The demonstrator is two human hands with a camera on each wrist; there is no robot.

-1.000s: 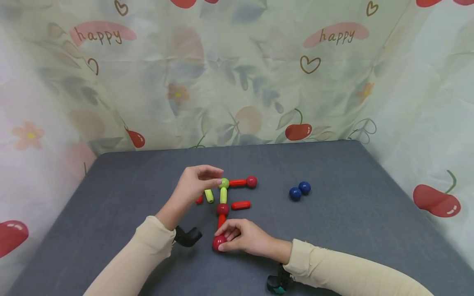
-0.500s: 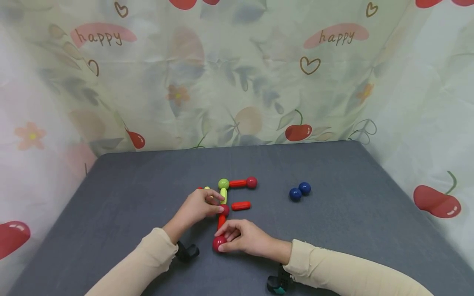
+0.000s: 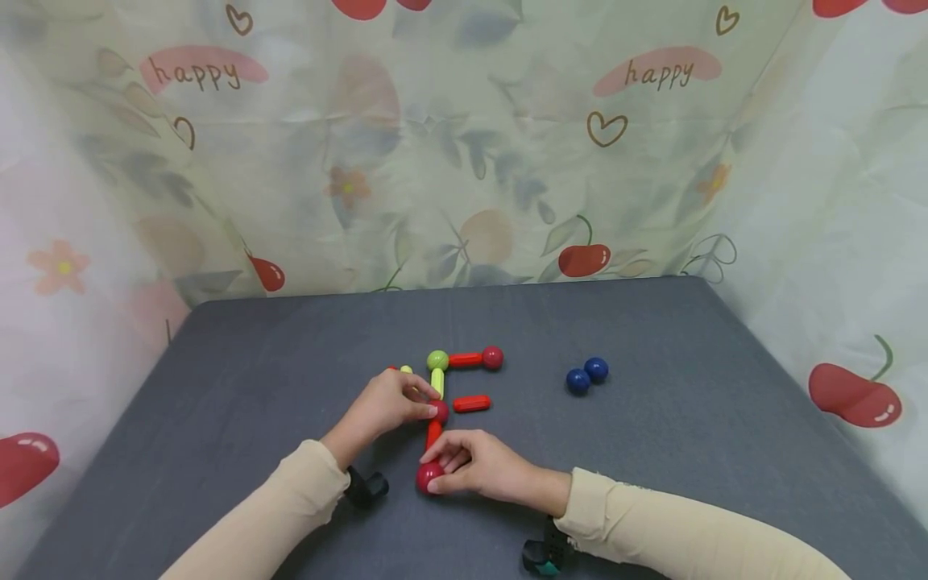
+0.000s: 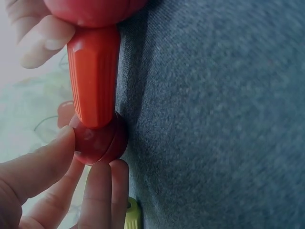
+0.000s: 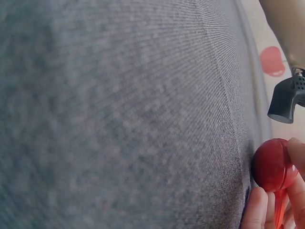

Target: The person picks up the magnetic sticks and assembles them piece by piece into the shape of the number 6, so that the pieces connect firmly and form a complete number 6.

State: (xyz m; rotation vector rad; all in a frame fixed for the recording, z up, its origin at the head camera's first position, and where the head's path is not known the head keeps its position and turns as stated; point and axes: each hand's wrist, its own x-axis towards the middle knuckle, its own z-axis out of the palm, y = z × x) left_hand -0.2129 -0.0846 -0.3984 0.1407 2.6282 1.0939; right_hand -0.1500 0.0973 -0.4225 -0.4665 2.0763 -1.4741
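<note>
My left hand (image 3: 387, 405) pinches the middle red ball (image 4: 99, 141) between thumb and fingers. My right hand (image 3: 484, 466) grips the nearest red ball (image 3: 429, 477), the one at the near end of the chain. Between those two balls runs a red ribbed rod (image 4: 93, 78). From the middle ball a yellow-green rod (image 3: 437, 382) leads away to a green ball (image 3: 437, 361). There the chain turns right, along a second red rod (image 3: 466, 359) to another red ball (image 3: 493, 358).
A loose red rod (image 3: 472, 403) lies just right of the chain. Farther right are two blue balls (image 3: 578, 381). Left of the chain, a loose yellow-green rod (image 4: 132, 214) is partly hidden by my left hand. A patterned curtain (image 3: 464, 145) stands behind the grey table (image 3: 652, 451).
My left hand has let go of the green ball and moved nearer, onto the middle red ball. The right hand stays on the near red ball; the chain holds its place.
</note>
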